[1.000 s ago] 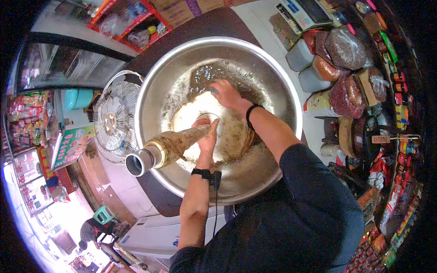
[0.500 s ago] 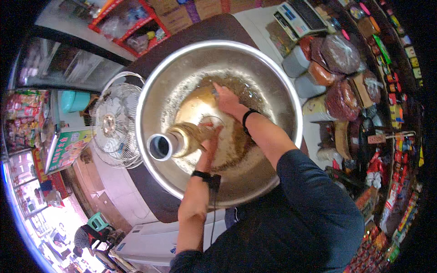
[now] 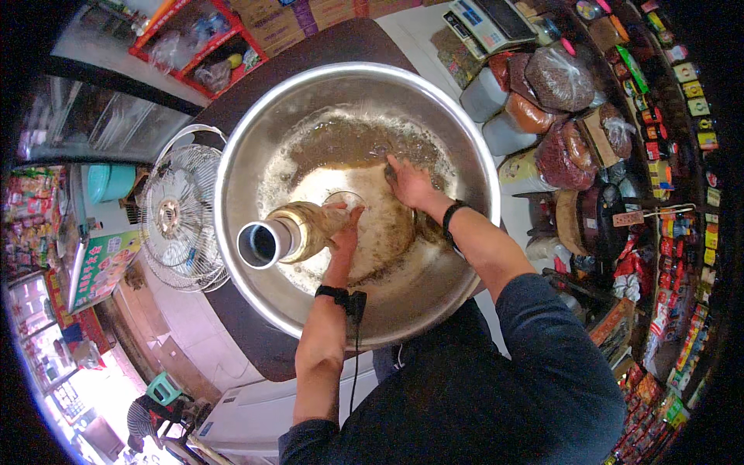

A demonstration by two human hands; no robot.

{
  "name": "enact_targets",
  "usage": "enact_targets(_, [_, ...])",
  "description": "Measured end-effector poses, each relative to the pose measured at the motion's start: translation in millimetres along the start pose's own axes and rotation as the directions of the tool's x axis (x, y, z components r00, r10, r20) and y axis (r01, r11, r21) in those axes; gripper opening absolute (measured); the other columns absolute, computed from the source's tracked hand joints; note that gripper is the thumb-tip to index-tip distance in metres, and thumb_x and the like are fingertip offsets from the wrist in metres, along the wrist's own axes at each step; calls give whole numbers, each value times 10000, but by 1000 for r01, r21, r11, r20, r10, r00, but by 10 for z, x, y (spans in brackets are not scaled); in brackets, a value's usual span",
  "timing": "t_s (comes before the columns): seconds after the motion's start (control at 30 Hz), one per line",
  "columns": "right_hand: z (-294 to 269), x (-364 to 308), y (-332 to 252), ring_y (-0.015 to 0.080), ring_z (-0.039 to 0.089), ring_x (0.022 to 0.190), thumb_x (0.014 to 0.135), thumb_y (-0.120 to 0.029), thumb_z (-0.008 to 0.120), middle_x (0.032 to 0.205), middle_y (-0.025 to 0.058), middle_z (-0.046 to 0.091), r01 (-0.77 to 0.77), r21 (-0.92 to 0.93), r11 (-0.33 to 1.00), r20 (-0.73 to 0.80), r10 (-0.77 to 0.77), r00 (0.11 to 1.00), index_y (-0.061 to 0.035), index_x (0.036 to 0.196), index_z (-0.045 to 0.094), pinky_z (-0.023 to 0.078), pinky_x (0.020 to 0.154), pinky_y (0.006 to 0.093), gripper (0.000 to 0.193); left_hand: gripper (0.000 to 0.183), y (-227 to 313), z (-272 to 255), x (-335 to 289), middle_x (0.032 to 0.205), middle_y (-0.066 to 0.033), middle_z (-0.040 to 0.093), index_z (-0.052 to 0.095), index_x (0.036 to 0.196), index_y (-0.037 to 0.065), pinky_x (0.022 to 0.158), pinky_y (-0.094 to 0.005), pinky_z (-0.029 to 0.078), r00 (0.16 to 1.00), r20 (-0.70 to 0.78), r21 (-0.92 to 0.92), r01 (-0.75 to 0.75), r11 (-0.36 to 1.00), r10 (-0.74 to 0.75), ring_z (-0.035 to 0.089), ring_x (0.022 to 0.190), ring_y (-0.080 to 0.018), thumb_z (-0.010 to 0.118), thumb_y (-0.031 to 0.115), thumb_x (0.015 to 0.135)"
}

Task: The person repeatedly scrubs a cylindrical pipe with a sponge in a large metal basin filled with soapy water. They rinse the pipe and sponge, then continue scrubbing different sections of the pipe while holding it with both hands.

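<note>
A wide metal basin (image 3: 473, 232) holds brownish, foamy water. In it lies what looks like a fan stand, with a round pale base (image 3: 380, 232) partly under water and a thick cream-coloured tube (image 3: 298, 225). The tube's round, open grey end points up toward me. My left hand (image 3: 346, 226) holds the stand where the tube meets the base. Near the base's far right edge is my right hand (image 3: 415, 186), fingers bent down onto the wet surface. A small dark thing shows at its fingertips, too hidden to name.
A white wire fan grille (image 3: 182, 209) stands left of the basin on the dark tabletop (image 3: 256, 341). Bagged goods (image 3: 562, 77) and a scale (image 3: 492, 27) are at the far right. Packed shelves line the right; a person (image 3: 143, 418) is at the lower left.
My right hand has moved right and nearer, from the base's far edge toward its right side. My left hand stays on the stand. The whole view has shifted slightly.
</note>
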State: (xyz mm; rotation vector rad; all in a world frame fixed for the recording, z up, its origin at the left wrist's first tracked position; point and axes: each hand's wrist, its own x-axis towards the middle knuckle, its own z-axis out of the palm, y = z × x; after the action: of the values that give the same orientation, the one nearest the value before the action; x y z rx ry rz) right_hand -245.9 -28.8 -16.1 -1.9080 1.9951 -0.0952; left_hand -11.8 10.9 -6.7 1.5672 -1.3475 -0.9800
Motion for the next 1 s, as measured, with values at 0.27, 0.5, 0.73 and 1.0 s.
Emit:
enact_targets(0.27, [-60, 1061, -695, 411, 419, 1432, 1001, -207, 573, 1588, 218, 383, 153, 10, 988, 45, -154, 987, -146, 1603, 324, 399, 1132, 564, 654, 463, -20, 32, 11, 983, -73, 640, 620, 1025, 51, 902, -405, 483, 986, -71, 55, -148, 987, 152, 603, 960, -248, 941, 267, 771])
enact_targets(0.5, [-294, -121, -171, 416, 345, 1518, 981, -175, 541, 1695, 185, 262, -60, 177, 982, 162, 31, 986, -176, 1645, 253, 387, 1184, 573, 724, 424, -346, 115, 31, 985, -68, 641, 607, 1023, 46, 874, -404, 490, 894, 26, 613, -368, 699, 447, 603, 943, -246, 929, 169, 776])
enact_targets(0.73, [-271, 427, -406, 388, 487, 1404, 956, -204, 578, 1585, 194, 431, 137, -105, 985, 368, -90, 926, -133, 1606, 350, 402, 1150, 561, 692, 348, -337, 103, 29, 1016, -67, 636, 630, 1029, 55, 866, -388, 502, 901, 11, 235, -424, 875, 433, 599, 970, -237, 891, 154, 822])
enact_targets(1.0, [-106, 913, -1123, 436, 363, 1468, 1045, -339, 561, 1636, 202, 348, 342, 87, 936, -15, -342, 939, -158, 1596, 374, 303, 1182, 624, 610, 392, -67, -34, 21, 975, -88, 638, 651, 998, 49, 867, -424, 483, 940, 3, 357, -319, 878, 341, 607, 936, -280, 916, 242, 784])
